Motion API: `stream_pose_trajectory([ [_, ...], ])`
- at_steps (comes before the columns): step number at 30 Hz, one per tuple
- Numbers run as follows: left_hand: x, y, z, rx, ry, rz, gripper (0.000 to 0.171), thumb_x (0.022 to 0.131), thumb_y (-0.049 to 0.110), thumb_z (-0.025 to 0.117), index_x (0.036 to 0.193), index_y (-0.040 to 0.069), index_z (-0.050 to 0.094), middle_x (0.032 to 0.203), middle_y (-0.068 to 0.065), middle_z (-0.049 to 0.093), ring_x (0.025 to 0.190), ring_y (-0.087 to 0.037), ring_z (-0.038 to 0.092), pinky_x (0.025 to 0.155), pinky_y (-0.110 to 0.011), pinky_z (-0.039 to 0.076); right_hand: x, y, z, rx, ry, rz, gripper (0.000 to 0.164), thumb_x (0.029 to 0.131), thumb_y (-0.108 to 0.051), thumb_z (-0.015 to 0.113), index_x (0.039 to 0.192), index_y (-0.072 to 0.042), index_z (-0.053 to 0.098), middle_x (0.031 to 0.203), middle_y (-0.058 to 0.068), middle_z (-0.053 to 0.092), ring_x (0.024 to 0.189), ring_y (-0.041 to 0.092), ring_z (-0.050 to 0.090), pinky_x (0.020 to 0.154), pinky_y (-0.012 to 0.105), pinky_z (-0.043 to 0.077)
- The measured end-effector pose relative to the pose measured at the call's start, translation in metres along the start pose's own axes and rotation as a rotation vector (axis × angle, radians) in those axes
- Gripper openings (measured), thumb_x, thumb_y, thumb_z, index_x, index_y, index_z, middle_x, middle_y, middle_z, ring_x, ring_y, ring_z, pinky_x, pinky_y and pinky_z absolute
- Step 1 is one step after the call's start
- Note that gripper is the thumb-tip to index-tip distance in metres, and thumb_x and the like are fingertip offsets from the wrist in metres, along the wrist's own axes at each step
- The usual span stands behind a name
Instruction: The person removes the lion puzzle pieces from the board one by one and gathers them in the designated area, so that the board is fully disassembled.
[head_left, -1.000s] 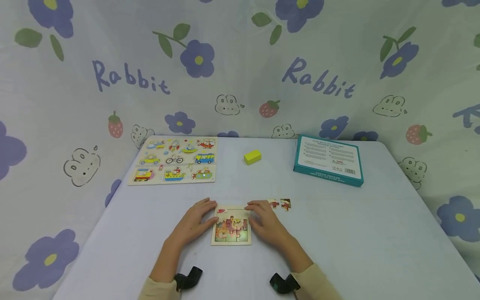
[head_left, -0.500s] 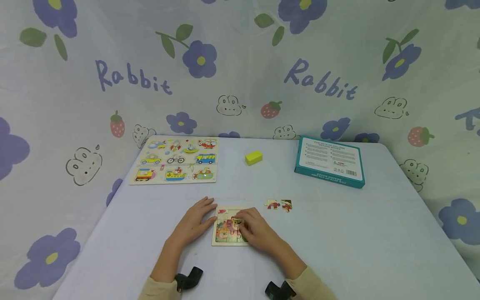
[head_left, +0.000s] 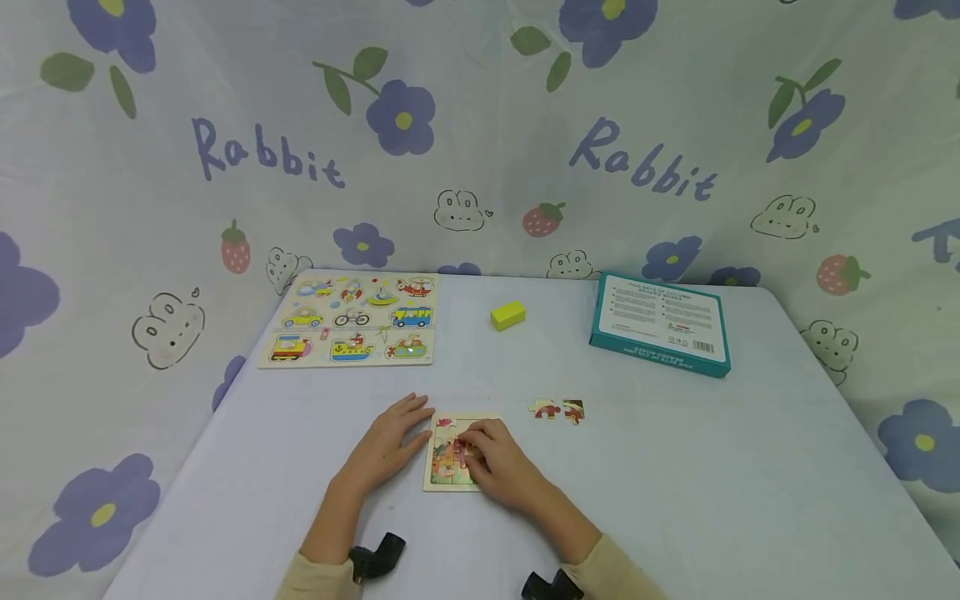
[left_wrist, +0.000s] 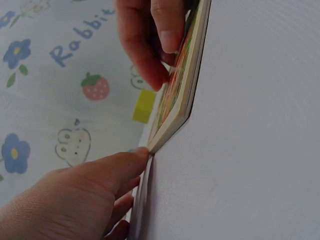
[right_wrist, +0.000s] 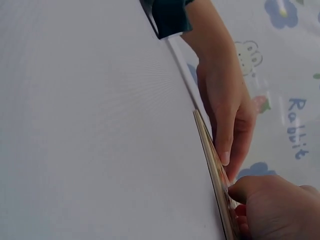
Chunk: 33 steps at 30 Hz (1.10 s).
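Note:
A small square jigsaw puzzle (head_left: 442, 488) in a pale wooden frame lies on the table in front of the person. Beside its left edge rests the left hand (head_left: 386, 442), fingers stretched forward and thumb at the frame. In the left wrist view the left thumb (left_wrist: 127, 162) points at the frame's corner. The right hand (head_left: 502, 467) reaches over the right half of the puzzle, thumb and fingertips bent down at its middle pieces and hiding some of them. I cannot tell whether these fingers pinch a piece. Two loose puzzle pieces, one left (head_left: 545, 409) and one right (head_left: 573, 410), lie behind the right hand.
A wooden vehicle peg board (head_left: 348, 321) lies at the back left. Near the back middle is a yellow block (head_left: 507, 316), and a teal-edged box (head_left: 660, 323) sits at the back right. A patterned curtain (head_left: 480, 133) hangs behind the white table (head_left: 712, 483).
The right hand has moved left from the puzzle's right edge onto its middle, its fingers bending down. This uncovers the loose pieces fully. The left hand stays in place.

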<state>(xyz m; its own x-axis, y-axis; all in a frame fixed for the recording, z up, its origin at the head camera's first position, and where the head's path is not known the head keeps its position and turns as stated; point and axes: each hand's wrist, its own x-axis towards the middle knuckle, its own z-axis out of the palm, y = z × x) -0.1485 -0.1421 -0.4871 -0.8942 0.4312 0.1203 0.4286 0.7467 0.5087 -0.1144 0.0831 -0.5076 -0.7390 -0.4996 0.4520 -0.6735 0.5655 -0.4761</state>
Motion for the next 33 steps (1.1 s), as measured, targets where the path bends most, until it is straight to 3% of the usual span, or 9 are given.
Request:
stream_pose_trajectory([
  [10, -0.001, -0.001, -0.001, -0.010, -0.002, 0.009, 0.039, 0.088, 0.025, 0.063, 0.124, 0.011, 0.059, 0.137, -0.005, 0.045, 0.131, -0.024, 0.032, 0.103, -0.046, 0.030, 0.007, -0.004, 0.006, -0.057, 0.055, 0.034, 0.023, 0.084, -0.010, 0.064, 0.105, -0.003, 0.067, 0.108, 0.010, 0.052, 0.093, 0.018, 0.046, 0.076, 0.029, 0.043],
  [20, 0.001, -0.001, -0.001, -0.017, -0.010, 0.012, 0.038, 0.088, 0.026, 0.062, 0.123, 0.011, 0.059, 0.137, -0.005, 0.045, 0.132, -0.024, 0.031, 0.104, -0.046, 0.029, 0.015, -0.010, 0.005, -0.044, 0.010, 0.137, 0.024, 0.085, -0.018, 0.064, 0.106, -0.007, 0.067, 0.107, 0.005, 0.052, 0.091, 0.015, 0.045, 0.073, 0.027, 0.041],
  [33, 0.001, 0.001, -0.002, -0.023, -0.021, -0.006, 0.038, 0.088, 0.025, 0.062, 0.123, 0.011, 0.059, 0.137, -0.005, 0.045, 0.132, -0.025, 0.031, 0.104, -0.047, 0.029, 0.021, -0.010, 0.006, 0.013, -0.018, 0.198, 0.017, 0.085, -0.013, 0.065, 0.101, -0.006, 0.066, 0.098, 0.005, 0.054, 0.088, 0.016, 0.046, 0.071, 0.028, 0.041],
])
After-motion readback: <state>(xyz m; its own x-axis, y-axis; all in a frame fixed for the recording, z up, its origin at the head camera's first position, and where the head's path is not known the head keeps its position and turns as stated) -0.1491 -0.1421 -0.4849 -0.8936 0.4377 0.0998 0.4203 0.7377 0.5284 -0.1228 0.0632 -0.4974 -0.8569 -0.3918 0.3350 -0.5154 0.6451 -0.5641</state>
